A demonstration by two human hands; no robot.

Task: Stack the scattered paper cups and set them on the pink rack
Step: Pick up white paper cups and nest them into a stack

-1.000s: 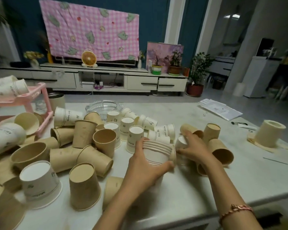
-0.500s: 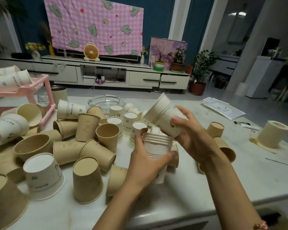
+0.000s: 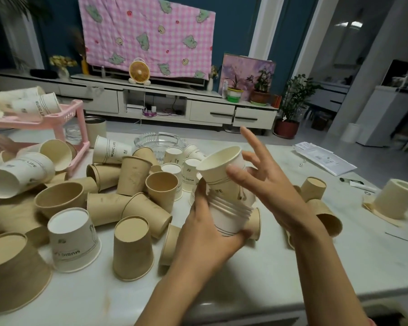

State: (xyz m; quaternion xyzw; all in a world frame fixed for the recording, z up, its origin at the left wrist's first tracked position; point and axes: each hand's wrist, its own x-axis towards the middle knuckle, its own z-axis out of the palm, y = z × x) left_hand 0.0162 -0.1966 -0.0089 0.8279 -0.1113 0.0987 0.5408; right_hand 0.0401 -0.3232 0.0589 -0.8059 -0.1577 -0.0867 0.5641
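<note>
Pale marble-patterned tabletop (image 3: pixel 292 267) carries the whole job. Your stack of nested white paper cups (image 3: pixel 231 217) is near its centre, gripped by your left hand (image 3: pixel 205 234) with fingers and thumb wrapped round the lower wall. Whether the base touches the table cannot be told.

A further white paper cup with dark lettering (image 3: pixel 222 170) sits in the stack's mouth, tilted to the left and, by my reading, only part-seated. Your right hand (image 3: pixel 266 184) lays its thumb on that cup's wall, the other fingers fanned wide and straight.

To do this step well, square the cup to the stack's axis first, then press evenly on the rim. A push while it leans would likely crease the thin wall or jam one side. The rolled rims show as tight ridges, so you should feel it seat. The paper looks light and smooth and is probably easy to dent, so grip softly.

Round about lie tapered brown kraft-paper cups (image 3: pixel 133 250), matte and rough-looking, upright, inverted or on their sides. At far left stands the pink plastic rack (image 3: pixel 57 118), with white cups lying on it.
</note>
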